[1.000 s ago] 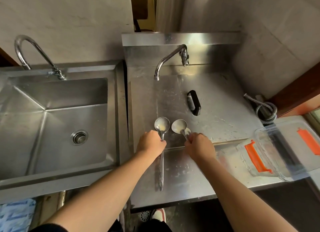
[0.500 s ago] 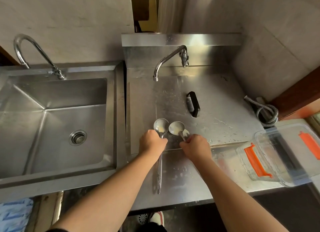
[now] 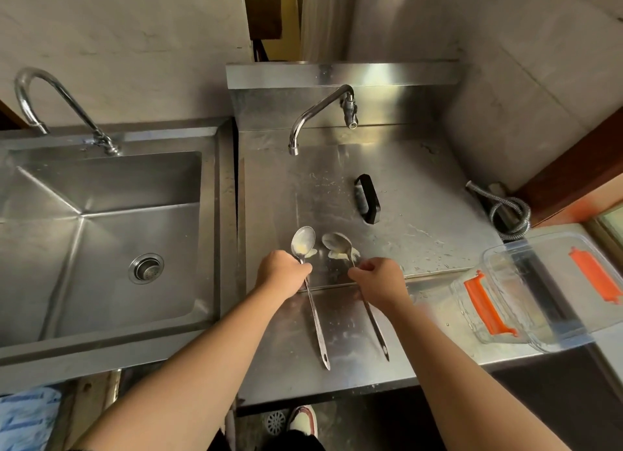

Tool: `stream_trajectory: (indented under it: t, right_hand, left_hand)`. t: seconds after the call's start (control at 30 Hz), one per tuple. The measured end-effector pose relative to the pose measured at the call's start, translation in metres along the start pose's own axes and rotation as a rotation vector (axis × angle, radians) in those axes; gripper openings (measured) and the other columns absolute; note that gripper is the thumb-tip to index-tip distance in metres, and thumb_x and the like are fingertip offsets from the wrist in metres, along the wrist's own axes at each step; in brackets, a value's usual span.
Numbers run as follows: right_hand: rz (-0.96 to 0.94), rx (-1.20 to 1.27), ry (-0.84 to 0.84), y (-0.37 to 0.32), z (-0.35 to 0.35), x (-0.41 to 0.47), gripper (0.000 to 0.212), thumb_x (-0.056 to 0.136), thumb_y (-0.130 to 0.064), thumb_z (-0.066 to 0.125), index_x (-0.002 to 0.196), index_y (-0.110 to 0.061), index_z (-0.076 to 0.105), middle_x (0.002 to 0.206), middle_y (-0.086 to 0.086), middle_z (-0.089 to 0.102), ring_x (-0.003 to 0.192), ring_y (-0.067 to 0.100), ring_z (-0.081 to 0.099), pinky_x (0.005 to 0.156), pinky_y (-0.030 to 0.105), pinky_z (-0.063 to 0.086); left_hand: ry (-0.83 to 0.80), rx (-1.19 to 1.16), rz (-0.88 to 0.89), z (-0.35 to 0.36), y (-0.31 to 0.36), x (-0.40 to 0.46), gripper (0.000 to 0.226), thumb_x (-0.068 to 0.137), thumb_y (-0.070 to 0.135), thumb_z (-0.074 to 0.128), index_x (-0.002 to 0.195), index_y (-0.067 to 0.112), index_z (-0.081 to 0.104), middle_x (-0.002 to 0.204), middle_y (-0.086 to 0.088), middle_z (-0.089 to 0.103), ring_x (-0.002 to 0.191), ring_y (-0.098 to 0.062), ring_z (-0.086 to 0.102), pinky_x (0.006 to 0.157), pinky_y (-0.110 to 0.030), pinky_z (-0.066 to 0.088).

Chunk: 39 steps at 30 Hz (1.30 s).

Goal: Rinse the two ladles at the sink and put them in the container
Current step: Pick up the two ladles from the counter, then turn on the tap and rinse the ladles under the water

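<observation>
The left hand (image 3: 281, 275) grips one ladle (image 3: 312, 298) near its bowl; the right hand (image 3: 377, 282) pinches the other ladle (image 3: 365, 302); handles trail toward the person; the sink (image 3: 101, 241) lies left, nearer the left hand.

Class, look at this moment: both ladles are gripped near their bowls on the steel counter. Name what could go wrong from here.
1. Yellowish residue sits in both bowls, left ladle and right ladle; tilting them on the way to the sink could drip it.
2. Each hand, left hand and right hand, grips near the bowl, so the long handles may swing and knock the clear container.
</observation>
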State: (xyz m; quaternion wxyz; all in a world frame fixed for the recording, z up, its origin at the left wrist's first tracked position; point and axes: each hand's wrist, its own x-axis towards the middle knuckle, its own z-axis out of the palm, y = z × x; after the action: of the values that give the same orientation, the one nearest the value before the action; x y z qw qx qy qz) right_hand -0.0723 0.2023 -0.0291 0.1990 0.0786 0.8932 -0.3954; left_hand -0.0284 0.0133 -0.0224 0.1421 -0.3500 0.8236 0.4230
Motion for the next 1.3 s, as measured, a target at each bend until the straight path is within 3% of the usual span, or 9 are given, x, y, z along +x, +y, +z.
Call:
stream_trajectory:
  t: [0.1,0.23,0.4,0.5,0.6,0.83,0.97,1.1,1.3]
  right_hand:
    - [0.02,0.188,-0.034,0.002,-0.004,-0.006,0.023,0.077,-0.018,0.071,0.075,0.004,0.072,0.065,0.024,0.068,0.059,0.032,0.068,0.066,0.052,0.064]
    - [0.074,0.464,-0.157,-0.012,-0.005,-0.022,0.036,0.08,-0.016,0.072,0.09,0.017,0.067,0.067,0.017,0.065,0.051,0.017,0.067,0.057,0.034,0.061]
    - [0.047,0.696,-0.352,-0.069,0.013,-0.06,0.016,0.065,-0.02,0.073,0.056,-0.009,0.066,0.061,0.019,0.056,0.052,0.027,0.055,0.052,0.033,0.042]
    - [0.071,0.769,-0.397,-0.106,0.045,-0.082,0.021,0.074,-0.013,0.07,0.056,-0.009,0.06,0.056,0.014,0.056,0.047,0.026,0.055,0.05,0.033,0.044]
    - [0.088,0.732,-0.419,-0.143,0.082,-0.102,0.016,0.078,-0.009,0.065,0.064,-0.005,0.057,0.057,0.015,0.056,0.043,0.025,0.054,0.042,0.028,0.045]
    - [0.081,0.704,-0.4,-0.236,0.195,-0.158,0.017,0.077,-0.009,0.065,0.065,-0.006,0.054,0.056,0.011,0.044,0.044,0.021,0.043,0.042,0.027,0.035]
    - [0.09,0.661,-0.347,-0.287,0.271,-0.194,0.014,0.08,-0.009,0.067,0.069,-0.004,0.06,0.059,0.013,0.052,0.045,0.022,0.047,0.044,0.028,0.041]
    - [0.04,0.519,-0.314,-0.319,0.314,-0.214,0.026,0.081,-0.019,0.073,0.062,-0.009,0.06,0.048,0.005,0.055,0.034,0.016,0.046,0.037,0.021,0.04]
    - [-0.018,0.372,-0.211,-0.354,0.374,-0.232,0.021,0.092,-0.019,0.056,0.093,-0.001,0.067,0.062,0.007,0.075,0.04,0.011,0.061,0.04,0.022,0.045]
  left_hand:
    - [-0.012,-0.182,-0.028,-0.01,-0.005,-0.008,0.02,0.073,0.017,0.063,0.059,0.005,0.072,0.053,-0.008,0.066,0.047,-0.022,0.056,0.054,-0.027,0.051]
    - [-0.048,-0.392,-0.047,-0.035,-0.014,-0.022,0.017,0.08,0.011,0.066,0.074,-0.003,0.074,0.063,-0.008,0.069,0.047,-0.015,0.054,0.045,-0.019,0.044]
    - [-0.068,-0.613,-0.073,-0.086,-0.032,-0.039,0.009,0.083,0.009,0.07,0.076,0.004,0.072,0.06,-0.002,0.066,0.042,-0.007,0.052,0.042,-0.017,0.043]
    - [-0.055,-0.691,-0.065,-0.123,-0.052,-0.046,0.009,0.083,0.009,0.071,0.078,0.003,0.073,0.06,-0.001,0.066,0.042,-0.007,0.052,0.043,-0.017,0.043]
    - [-0.033,-0.744,-0.043,-0.16,-0.079,-0.05,0.01,0.085,0.011,0.072,0.084,0.001,0.074,0.064,-0.003,0.068,0.043,-0.006,0.053,0.043,-0.017,0.042]
    - [0.018,-0.862,0.0,-0.264,-0.163,-0.052,0.008,0.086,0.013,0.074,0.084,0.006,0.074,0.063,0.0,0.076,0.042,-0.005,0.054,0.045,-0.019,0.043]
    - [0.027,-0.867,0.011,-0.331,-0.224,-0.048,0.011,0.087,0.015,0.072,0.087,0.005,0.075,0.053,0.003,0.07,0.04,-0.005,0.053,0.043,-0.019,0.043]
    - [0.032,-0.852,0.002,-0.371,-0.262,-0.048,0.013,0.085,0.018,0.071,0.084,0.007,0.078,0.075,-0.015,0.078,0.053,-0.017,0.055,0.051,-0.026,0.044]
    - [0.024,-0.905,-0.025,-0.416,-0.302,-0.036,0.015,0.085,0.015,0.068,0.09,0.004,0.076,0.054,0.003,0.068,0.044,-0.009,0.052,0.042,-0.02,0.04]
